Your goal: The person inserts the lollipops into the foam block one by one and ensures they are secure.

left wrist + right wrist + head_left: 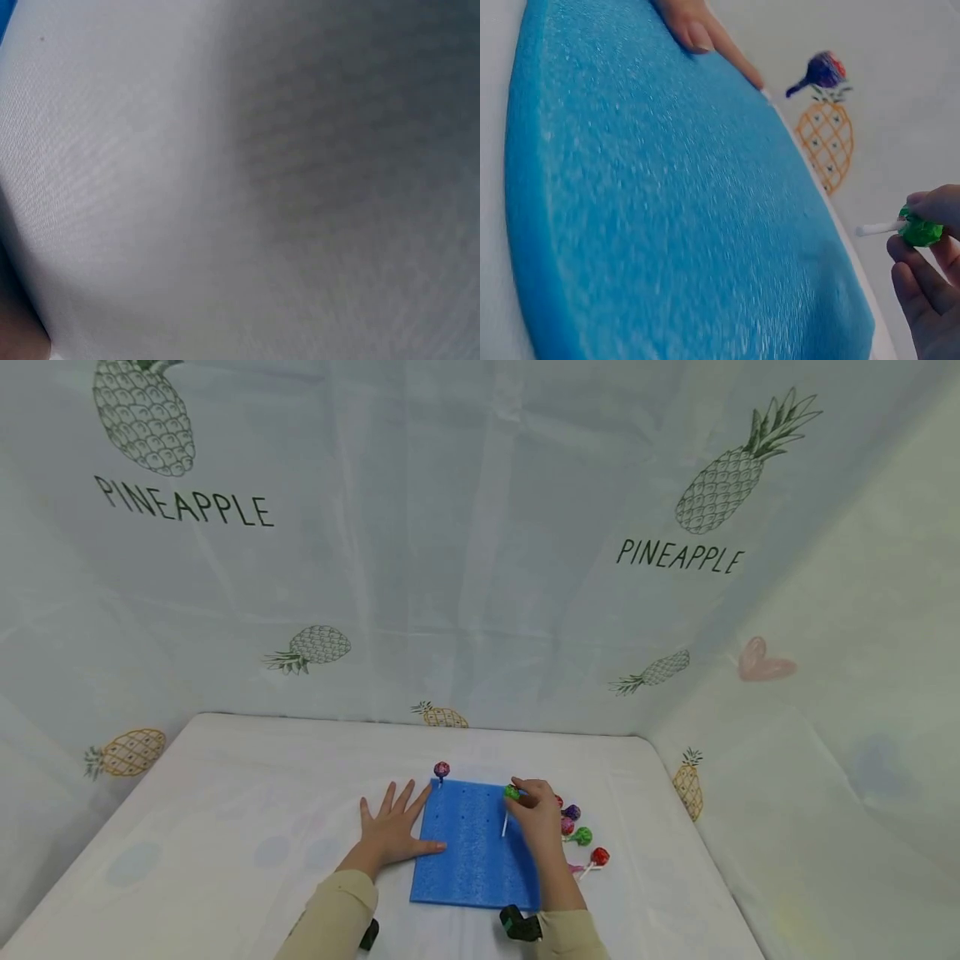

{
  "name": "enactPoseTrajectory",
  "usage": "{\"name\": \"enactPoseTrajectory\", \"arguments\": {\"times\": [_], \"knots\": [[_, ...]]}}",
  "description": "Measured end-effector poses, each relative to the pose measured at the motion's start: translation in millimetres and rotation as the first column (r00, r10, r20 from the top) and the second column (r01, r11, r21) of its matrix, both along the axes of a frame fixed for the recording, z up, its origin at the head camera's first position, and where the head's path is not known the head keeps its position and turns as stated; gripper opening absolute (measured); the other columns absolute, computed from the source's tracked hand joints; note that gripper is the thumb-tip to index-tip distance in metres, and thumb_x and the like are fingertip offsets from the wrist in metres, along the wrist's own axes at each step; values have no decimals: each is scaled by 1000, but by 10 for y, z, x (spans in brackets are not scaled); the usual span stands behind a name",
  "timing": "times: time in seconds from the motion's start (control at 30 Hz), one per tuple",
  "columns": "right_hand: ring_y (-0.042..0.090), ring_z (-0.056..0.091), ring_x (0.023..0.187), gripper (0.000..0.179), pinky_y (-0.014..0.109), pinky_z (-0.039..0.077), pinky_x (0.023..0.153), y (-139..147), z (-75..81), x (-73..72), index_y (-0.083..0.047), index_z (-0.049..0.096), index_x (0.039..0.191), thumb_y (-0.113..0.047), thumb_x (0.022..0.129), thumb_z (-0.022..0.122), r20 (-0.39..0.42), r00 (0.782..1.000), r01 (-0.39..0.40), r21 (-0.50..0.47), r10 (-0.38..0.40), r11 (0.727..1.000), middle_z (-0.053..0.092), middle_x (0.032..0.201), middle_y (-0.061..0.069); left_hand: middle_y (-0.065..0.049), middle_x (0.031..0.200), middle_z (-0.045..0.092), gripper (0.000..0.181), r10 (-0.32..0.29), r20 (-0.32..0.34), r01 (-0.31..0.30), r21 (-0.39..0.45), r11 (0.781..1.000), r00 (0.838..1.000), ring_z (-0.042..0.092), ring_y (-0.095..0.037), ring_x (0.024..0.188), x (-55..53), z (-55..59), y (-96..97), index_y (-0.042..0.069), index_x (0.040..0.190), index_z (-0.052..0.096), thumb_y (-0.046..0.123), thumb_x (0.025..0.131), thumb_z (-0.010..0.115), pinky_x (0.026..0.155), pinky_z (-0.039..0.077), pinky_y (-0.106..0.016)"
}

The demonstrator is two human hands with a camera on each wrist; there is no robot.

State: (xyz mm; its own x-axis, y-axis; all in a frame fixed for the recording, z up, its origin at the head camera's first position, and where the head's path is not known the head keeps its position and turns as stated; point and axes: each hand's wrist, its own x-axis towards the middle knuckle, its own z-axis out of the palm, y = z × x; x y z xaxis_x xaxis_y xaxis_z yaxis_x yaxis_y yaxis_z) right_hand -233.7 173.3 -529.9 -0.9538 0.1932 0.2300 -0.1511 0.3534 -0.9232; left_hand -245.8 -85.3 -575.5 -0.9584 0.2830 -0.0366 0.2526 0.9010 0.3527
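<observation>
A blue foam board [474, 860] with small holes in it lies on the white table. My left hand [396, 833] rests at its left edge with fingers spread, the thumb lying over the foam. My right hand [538, 814] pinches a green lollipop [512, 792] by its wrapped head, above the board's right part. In the right wrist view the white stick of this green lollipop [922, 229] points away from the fingers. A purple-and-red lollipop [442, 770] stands upright at the board's far left corner.
Right of the board lie several loose lollipops, among them a green one [582, 836], a red one [600, 857] and a purple one [573, 812]. A pineapple-print cloth [480, 568] hangs behind the table [247, 802].
</observation>
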Motion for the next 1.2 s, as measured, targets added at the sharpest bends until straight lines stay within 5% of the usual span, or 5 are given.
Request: {"name": "enactPoseTrajectory", "arguments": {"times": [0.17, 0.37, 0.5, 0.73, 1.2], "knots": [[30, 64, 98, 31, 28, 56, 76, -120, 86, -49, 2, 71, 113, 0, 83, 76, -21, 999, -44, -9, 44, 999, 60, 110, 13, -9, 162, 17, 116, 7, -9, -7, -6, 1000, 1000, 3, -41, 146, -19, -21, 4, 29, 156, 25, 92, 63, 51, 100, -9, -76], [35, 66, 94, 28, 28, 56, 71, -317, 440, 39, 7, 69, 110, 5, 82, 74, -22, 996, -87, -74, 85, 993, 67, 105, 22, -10, 161, 17, 115, 15, -2, -15, -17, 1000, 1000, 3, -42, 146, -26, -18, -4, 28, 156, 25, 92, 63, 51, 100, -9, -76], [35, 64, 98, 29, 23, 53, 76, -416, 534, 22, 7, 68, 112, 3, 84, 73, 11, 995, -99, -96, 101, 990, 68, 106, 22, -11, 161, 18, 114, 21, 4, -21, -17, 1000, 1000, 4, -43, 146, -12, 20, -9, 27, 156, 26, 90, 65, 53, 101, -8, -76], [14, 55, 71, 27, 22, 44, 55, -425, 126, -267, -8, 74, 107, -7, 81, 79, 10, 999, -50, -54, 50, 997, 68, 96, 5, -10, 161, 18, 115, 21, 13, -20, -37, 999, 1000, 4, -43, 146, -26, -11, 6, 27, 156, 25, 91, 64, 52, 101, -8, -76], [13, 58, 69, 26, 23, 44, 52, -536, 131, -342, -9, 70, 107, -4, 82, 78, 23, 998, -53, -107, 56, 993, 66, 90, 11, -11, 161, 19, 114, 20, 24, -19, -33, 999, 1000, 5, -43, 146, -4, 12, 23, 26, 156, 26, 90, 64, 53, 101, -9, -76]]}}
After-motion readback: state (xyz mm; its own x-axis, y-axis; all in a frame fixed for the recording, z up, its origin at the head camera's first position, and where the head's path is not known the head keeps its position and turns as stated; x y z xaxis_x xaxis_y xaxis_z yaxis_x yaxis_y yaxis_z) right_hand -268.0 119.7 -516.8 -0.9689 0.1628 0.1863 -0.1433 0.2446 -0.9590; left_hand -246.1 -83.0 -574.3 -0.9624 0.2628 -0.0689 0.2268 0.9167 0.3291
